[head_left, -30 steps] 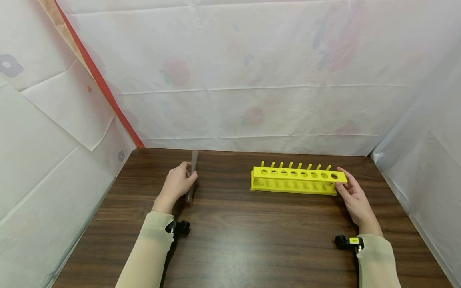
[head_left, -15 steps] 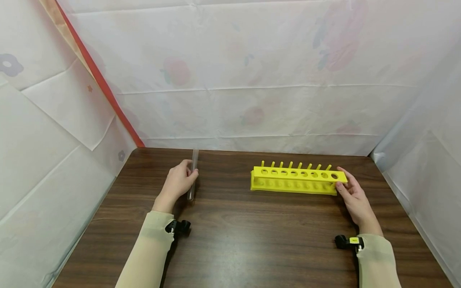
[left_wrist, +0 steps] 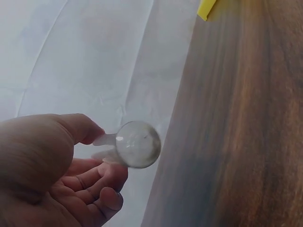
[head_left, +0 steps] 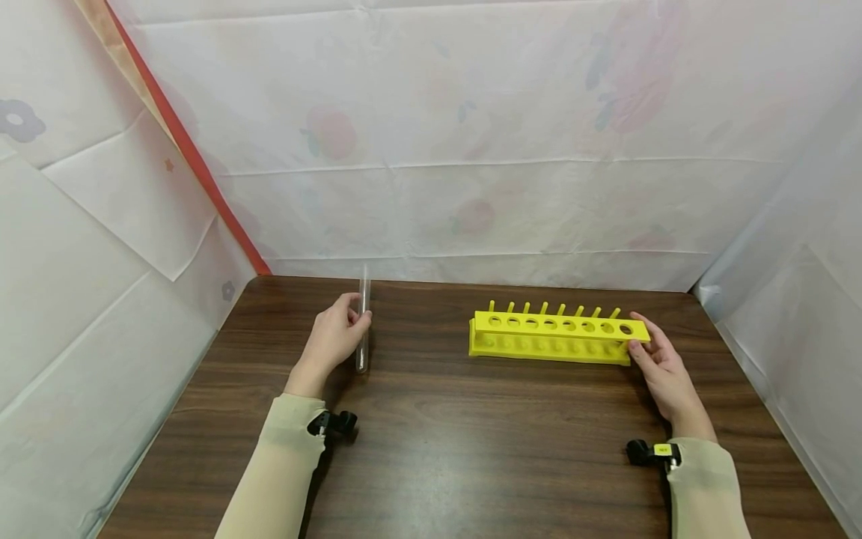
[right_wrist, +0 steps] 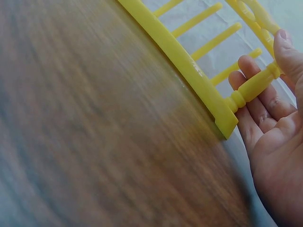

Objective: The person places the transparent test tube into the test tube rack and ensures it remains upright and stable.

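My left hand pinches a clear glass test tube between thumb and fingers and holds it nearly upright, its round bottom just above the dark wooden table. The left wrist view shows the tube's round bottom end-on beside my fingers. A yellow test tube rack with a row of empty holes stands right of centre. My right hand holds the rack's right end, thumb in front and fingers over the top. In the right wrist view my fingers lie behind the rack's end post.
White plastic sheeting walls in the table at the back and on both sides, with a red strip at the back left. Small black wrist cameras sit on both sleeves. Bare wood lies between my hands and the front edge.
My left hand has lifted the test tube a little and turned it from a slight tilt to nearly upright. The right hand and the rack have not moved.
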